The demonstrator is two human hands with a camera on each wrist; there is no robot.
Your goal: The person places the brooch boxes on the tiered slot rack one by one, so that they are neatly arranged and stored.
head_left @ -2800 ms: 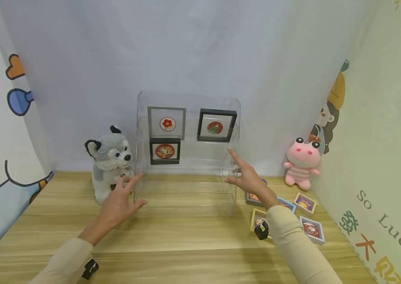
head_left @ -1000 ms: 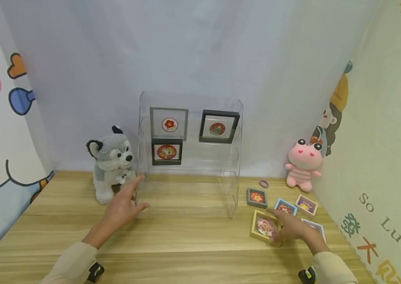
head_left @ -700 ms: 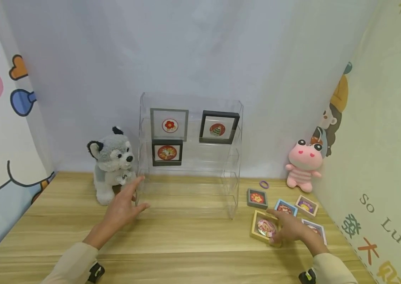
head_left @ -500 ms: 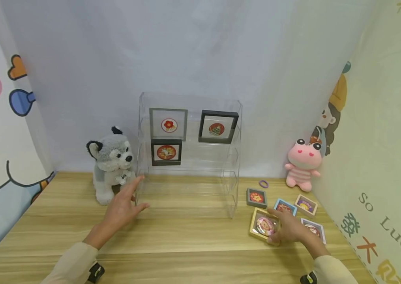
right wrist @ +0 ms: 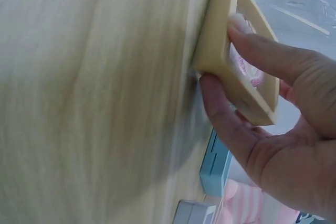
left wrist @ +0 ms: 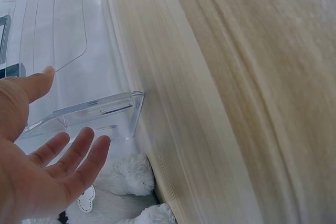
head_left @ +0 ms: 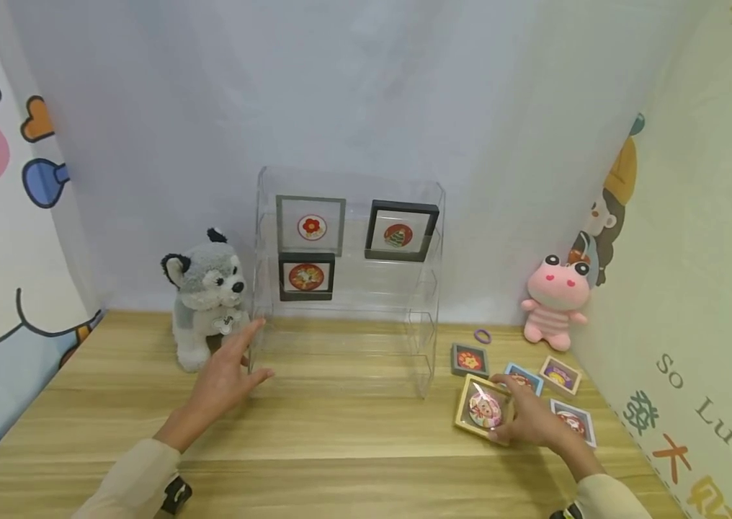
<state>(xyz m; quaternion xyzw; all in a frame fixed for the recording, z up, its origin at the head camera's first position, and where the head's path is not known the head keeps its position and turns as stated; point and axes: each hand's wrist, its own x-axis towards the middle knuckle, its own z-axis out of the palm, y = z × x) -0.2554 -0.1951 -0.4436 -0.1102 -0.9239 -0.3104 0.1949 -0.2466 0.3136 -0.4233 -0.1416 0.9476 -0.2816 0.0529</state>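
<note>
Your right hand (head_left: 530,419) pinches the yellow display frame (head_left: 483,409), lower right: apparent pickup, next needing steady lift; left hand (head_left: 220,386) empty, fingers apart.

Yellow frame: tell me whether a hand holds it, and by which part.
The right hand holds the yellow frame by the side nearest that hand, between thumb and fingers. The left hand holds nothing.

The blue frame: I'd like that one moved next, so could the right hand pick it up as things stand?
Probably not just now: the right hand is close to the blue frame, but it grips the yellow frame.
</note>
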